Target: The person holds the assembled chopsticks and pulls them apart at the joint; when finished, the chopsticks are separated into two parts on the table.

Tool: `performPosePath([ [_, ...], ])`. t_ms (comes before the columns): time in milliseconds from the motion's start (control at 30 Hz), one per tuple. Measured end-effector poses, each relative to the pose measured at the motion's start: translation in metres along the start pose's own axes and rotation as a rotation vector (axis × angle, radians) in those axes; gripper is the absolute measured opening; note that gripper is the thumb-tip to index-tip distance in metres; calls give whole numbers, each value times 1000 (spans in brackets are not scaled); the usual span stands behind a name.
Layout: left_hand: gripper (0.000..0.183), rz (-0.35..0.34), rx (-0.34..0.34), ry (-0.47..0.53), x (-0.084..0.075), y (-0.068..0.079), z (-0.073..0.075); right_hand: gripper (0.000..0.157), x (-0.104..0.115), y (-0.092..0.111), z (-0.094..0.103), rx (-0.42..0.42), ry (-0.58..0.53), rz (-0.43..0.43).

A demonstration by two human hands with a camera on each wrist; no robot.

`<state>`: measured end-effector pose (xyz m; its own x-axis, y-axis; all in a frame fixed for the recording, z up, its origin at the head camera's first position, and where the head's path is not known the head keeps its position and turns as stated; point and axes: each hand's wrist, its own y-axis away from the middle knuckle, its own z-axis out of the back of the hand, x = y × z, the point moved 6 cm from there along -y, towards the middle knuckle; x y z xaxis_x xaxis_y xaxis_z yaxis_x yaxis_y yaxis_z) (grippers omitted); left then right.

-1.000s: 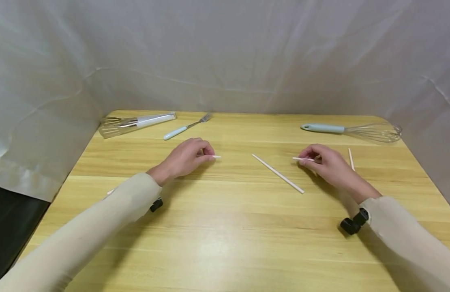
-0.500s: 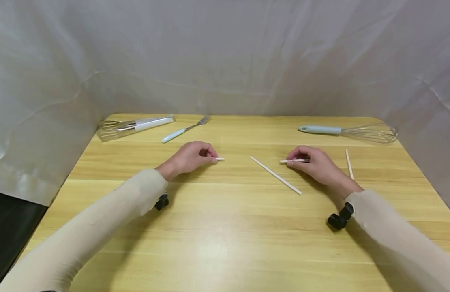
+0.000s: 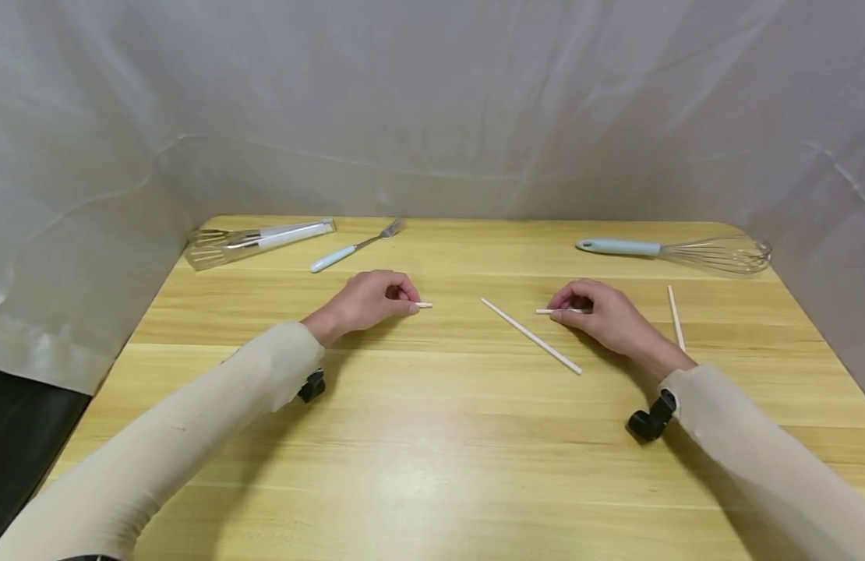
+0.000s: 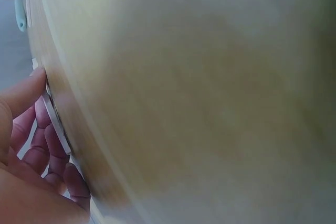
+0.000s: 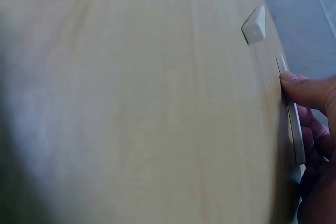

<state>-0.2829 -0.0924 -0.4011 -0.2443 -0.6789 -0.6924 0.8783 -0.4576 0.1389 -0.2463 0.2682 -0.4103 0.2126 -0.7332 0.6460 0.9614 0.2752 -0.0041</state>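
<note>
Across the wooden tabletop (image 3: 411, 421), through the head camera, I have both bare hands in view, set apart from each other at about the same depth. On my left, the left hand (image 3: 369, 302) pinches a white stick (image 3: 425, 305), thumb and fingertips closed onto it; only a short end pokes out toward the middle. From the left wrist camera I can see more of that stick running between the thumb and the curled fingers. The right hand (image 3: 604, 315) grips a second white stick (image 3: 542, 312) the same way, one end pointing inward past the thumb and the rest lying back under the palm. I cannot tell whether either held stick touches the wood.

Between the hands, a loose white stick (image 3: 531, 336) lies at a slant, its far end to the left, near the right hand's stick but apart from it. Another white stick (image 3: 676, 317) lies beyond the right wrist, pointing away from me.

Along the back I have metal tongs (image 3: 260, 244) with slotted heads and white grips at the left, then a fork (image 3: 344, 253) with a pale blue handle, and a balloon whisk (image 3: 657, 249), its pale blue handle toward the centre, at the right. Grey sheeting (image 3: 432, 109) hangs behind.
</note>
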Motion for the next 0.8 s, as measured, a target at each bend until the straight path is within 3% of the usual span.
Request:
performPosePath([
  [200,8,-3,-5,-13,0,0,0,27,5,9,4,-85,-27,-7],
  [300,8,-8,-5,-20,-1,0,0,25,14,17,6,-142,-27,16],
  [433,8,-2,-1,-20,-1,2,1,18,31,25,0,-75,-35,57],
  [567,8,-4,-2,-29,-1,2,1,20,38,31,-9,3,-34,37],
  [800,8,-10,0,-31,-2,1,0,29,37,34,-19,30,15,-3],
])
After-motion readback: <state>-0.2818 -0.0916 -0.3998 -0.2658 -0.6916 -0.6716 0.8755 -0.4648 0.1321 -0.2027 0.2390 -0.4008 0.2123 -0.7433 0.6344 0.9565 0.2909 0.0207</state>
